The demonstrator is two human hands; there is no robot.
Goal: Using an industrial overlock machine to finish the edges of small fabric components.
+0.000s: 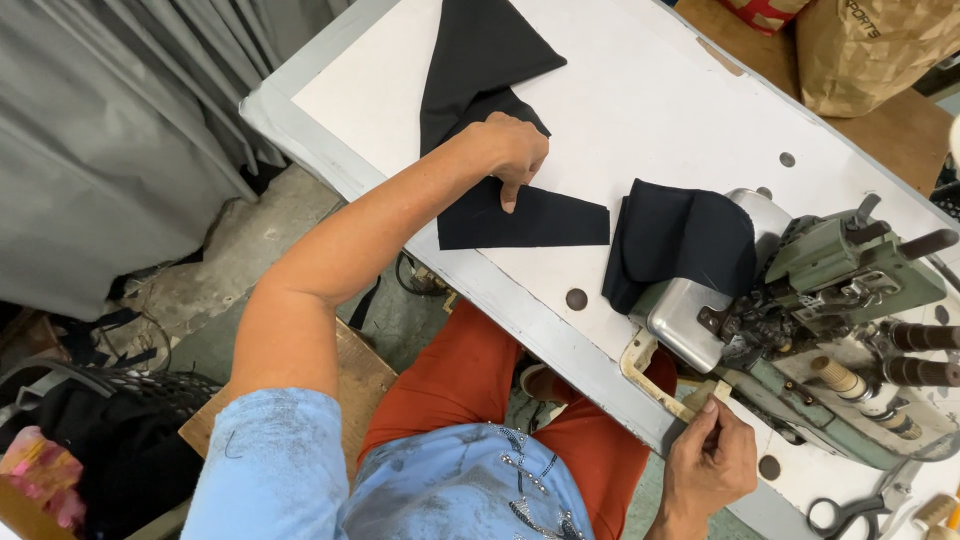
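A flat black fabric piece point(520, 215) is pressed to the white tabletop point(640, 110) under the left hand point(510, 150), fingers curled down with the index fingertip on the cloth, nothing pinched. Beyond that hand a larger black cloth point(475, 60) is spread toward the far edge. To its right, a second dark fabric piece point(680, 240) is draped over the metal bed of the green sewing machine point(830, 290). The right hand point(710, 460) is held at the near tabletop edge below the machine, fingertips pressed together at a small tan part; whether anything is gripped cannot be told. The step is judged to be picking up a cut piece. A slide of the pinned piece rightward toward the machine would seem called for. Scissors point(845, 515) lie right of the right hand.
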